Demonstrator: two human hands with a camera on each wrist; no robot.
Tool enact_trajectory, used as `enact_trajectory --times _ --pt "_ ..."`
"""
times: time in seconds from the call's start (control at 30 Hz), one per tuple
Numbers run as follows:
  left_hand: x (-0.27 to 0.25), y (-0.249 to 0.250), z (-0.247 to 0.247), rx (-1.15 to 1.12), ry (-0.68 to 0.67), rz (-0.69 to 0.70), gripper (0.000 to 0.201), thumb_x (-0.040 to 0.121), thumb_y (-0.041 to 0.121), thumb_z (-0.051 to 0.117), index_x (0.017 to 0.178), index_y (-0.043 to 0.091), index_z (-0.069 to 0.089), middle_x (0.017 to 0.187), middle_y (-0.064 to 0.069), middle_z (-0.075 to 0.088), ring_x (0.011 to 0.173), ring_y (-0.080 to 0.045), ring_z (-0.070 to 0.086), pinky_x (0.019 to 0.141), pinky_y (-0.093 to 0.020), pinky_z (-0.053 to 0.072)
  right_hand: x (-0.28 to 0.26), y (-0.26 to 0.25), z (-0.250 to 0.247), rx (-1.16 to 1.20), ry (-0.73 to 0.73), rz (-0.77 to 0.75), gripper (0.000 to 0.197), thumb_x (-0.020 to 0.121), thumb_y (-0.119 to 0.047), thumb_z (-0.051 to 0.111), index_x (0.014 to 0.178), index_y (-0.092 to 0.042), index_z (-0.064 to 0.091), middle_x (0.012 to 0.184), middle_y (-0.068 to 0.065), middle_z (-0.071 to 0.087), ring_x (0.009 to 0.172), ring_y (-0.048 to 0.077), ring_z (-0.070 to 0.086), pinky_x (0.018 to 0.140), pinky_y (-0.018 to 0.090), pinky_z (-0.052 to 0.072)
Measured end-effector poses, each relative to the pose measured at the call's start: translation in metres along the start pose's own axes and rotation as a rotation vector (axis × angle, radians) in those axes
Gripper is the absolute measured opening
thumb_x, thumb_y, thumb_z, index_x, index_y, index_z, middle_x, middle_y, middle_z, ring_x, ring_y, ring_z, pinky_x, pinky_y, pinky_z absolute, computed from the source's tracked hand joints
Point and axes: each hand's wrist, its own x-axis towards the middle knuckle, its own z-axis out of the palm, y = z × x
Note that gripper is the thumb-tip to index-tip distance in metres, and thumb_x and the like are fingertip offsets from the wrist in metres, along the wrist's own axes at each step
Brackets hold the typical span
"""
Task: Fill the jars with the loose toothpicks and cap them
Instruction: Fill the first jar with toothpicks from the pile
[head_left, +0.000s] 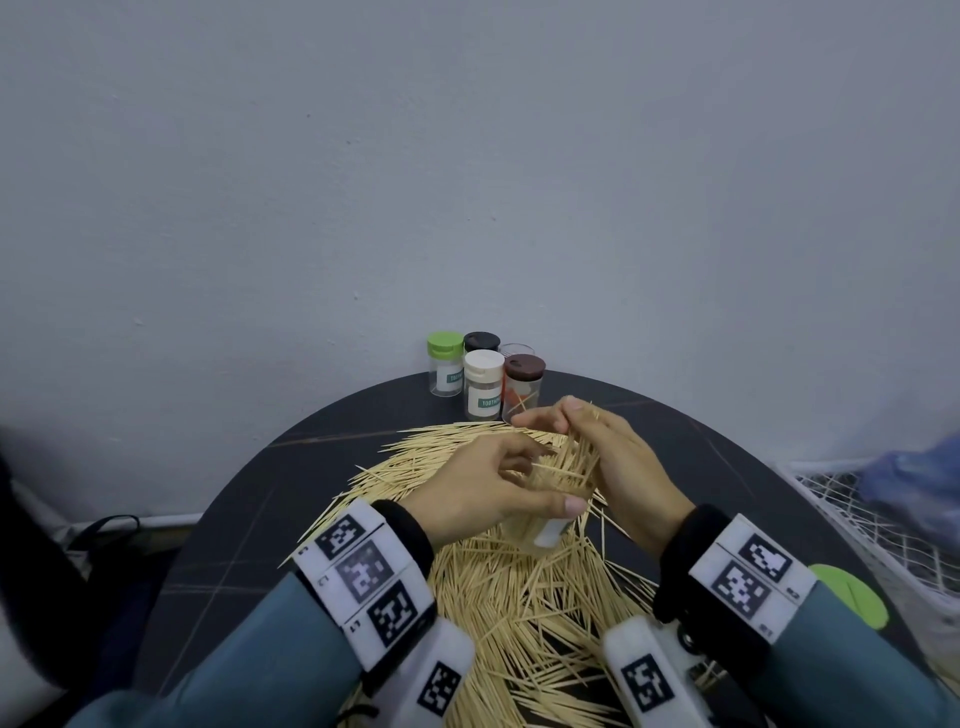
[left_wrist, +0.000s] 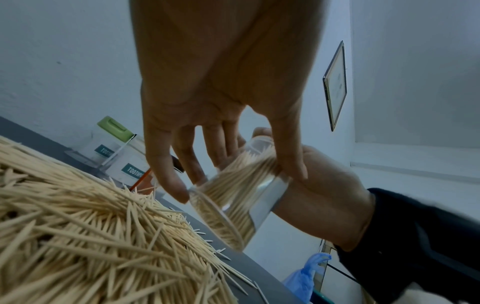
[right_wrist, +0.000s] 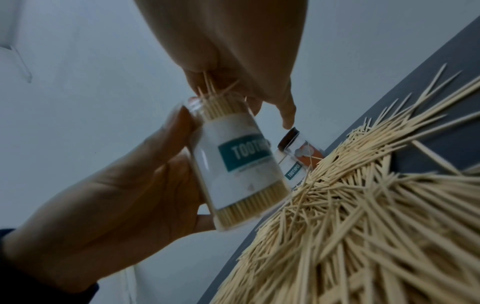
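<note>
Head view: left hand (head_left: 480, 486) curled round clear jar (head_left: 546, 527), uncapped, held tilted just above the loose toothpicks (head_left: 524, 597) heaped on dark round table (head_left: 218, 561). Right hand (head_left: 605, 457) over the jar mouth, fingertips pinching a bundle of toothpicks (head_left: 574, 462) standing partly inside. Right wrist view: jar nearly full, white label reading "TOOTH" facing out. Capped jars (head_left: 483, 382) grouped at the table's far edge by the wall. Green lid (head_left: 852, 597) lying near right sleeve
</note>
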Motion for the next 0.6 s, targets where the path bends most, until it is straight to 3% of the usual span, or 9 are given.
enact_trajectory --times 0.07,0.13,0.2,0.27,0.33,0.43,0.53,0.6 --pt "-0.001 0.002 0.001 -0.044 -0.029 -0.003 0.048 0.074 0.025 0.078 0.116 0.01 0.061 0.109 0.011 0.06 0.099 -0.006 0.057 0.09 -0.023 0.046 -0.002 0.0 0.001 0.02 -0.042 0.061 0.043 0.1 -0.023 0.034 0.097 0.016 0.054 0.096 0.003 0.071 0.095 0.013 0.066 0.091 0.031 0.052" --pt "-0.003 0.004 0.001 -0.074 -0.038 -0.003 0.051 0.075 0.024 0.078 0.121 0.014 0.06 0.112 0.014 0.059 0.099 -0.006 0.059 0.092 -0.025 0.047 -0.003 0.0 0.002 0.006 -0.065 0.093 0.039 0.099 -0.02 0.036 0.096 0.014 0.055 0.089 0.001 0.069 0.081 0.003 0.066 0.074 0.015 0.053" --pt "-0.002 0.003 0.001 -0.057 -0.027 -0.004 0.063 0.073 0.029 0.078 0.13 0.017 0.054 0.124 0.01 0.058 0.111 -0.008 0.057 0.101 -0.03 0.045 -0.003 0.0 0.003 -0.034 -0.065 0.075 0.032 0.098 -0.022 0.038 0.092 0.004 0.057 0.098 0.005 0.068 0.089 0.004 0.064 0.079 0.014 0.051" --pt "-0.001 0.003 -0.001 -0.029 -0.012 -0.013 0.067 0.072 0.033 0.078 0.13 0.014 0.052 0.124 0.004 0.058 0.115 -0.009 0.053 0.103 -0.029 0.041 -0.002 -0.001 0.002 -0.078 -0.045 0.037 0.031 0.095 -0.027 0.042 0.1 -0.003 0.061 0.111 0.005 0.066 0.105 0.007 0.061 0.087 0.015 0.046" --pt "-0.001 0.003 -0.002 -0.027 0.008 -0.036 0.064 0.073 0.033 0.078 0.128 0.015 0.052 0.119 0.005 0.056 0.113 -0.009 0.051 0.101 -0.028 0.041 0.0 -0.001 -0.001 -0.07 -0.012 0.005 0.031 0.092 -0.03 0.045 0.109 -0.008 0.06 0.115 0.001 0.066 0.11 0.003 0.058 0.087 0.013 0.041" --pt "0.0 0.0 -0.003 -0.047 0.03 -0.081 0.061 0.071 0.036 0.078 0.125 0.018 0.055 0.12 0.003 0.059 0.116 -0.01 0.052 0.099 -0.035 0.045 0.0 -0.005 -0.005 -0.078 -0.034 -0.041 0.03 0.088 -0.035 0.055 0.111 -0.016 0.059 0.118 -0.003 0.064 0.11 0.0 0.056 0.083 0.006 0.041" --pt "0.001 -0.002 -0.004 -0.108 0.047 -0.089 0.05 0.073 0.034 0.078 0.117 0.018 0.06 0.112 0.001 0.067 0.104 -0.008 0.059 0.081 -0.027 0.049 -0.001 -0.007 -0.009 -0.231 -0.155 -0.079 0.032 0.079 -0.034 0.058 0.108 -0.021 0.064 0.118 -0.009 0.063 0.115 0.0 0.052 0.094 0.013 0.038" --pt "0.0 -0.003 -0.005 -0.122 0.058 -0.074 0.041 0.076 0.028 0.076 0.113 0.018 0.061 0.103 0.002 0.069 0.089 -0.003 0.06 0.067 -0.018 0.043 -0.002 -0.006 -0.01 -0.338 -0.207 -0.11 0.027 0.079 -0.031 0.064 0.104 -0.021 0.067 0.117 -0.012 0.062 0.115 -0.004 0.051 0.095 0.009 0.034"
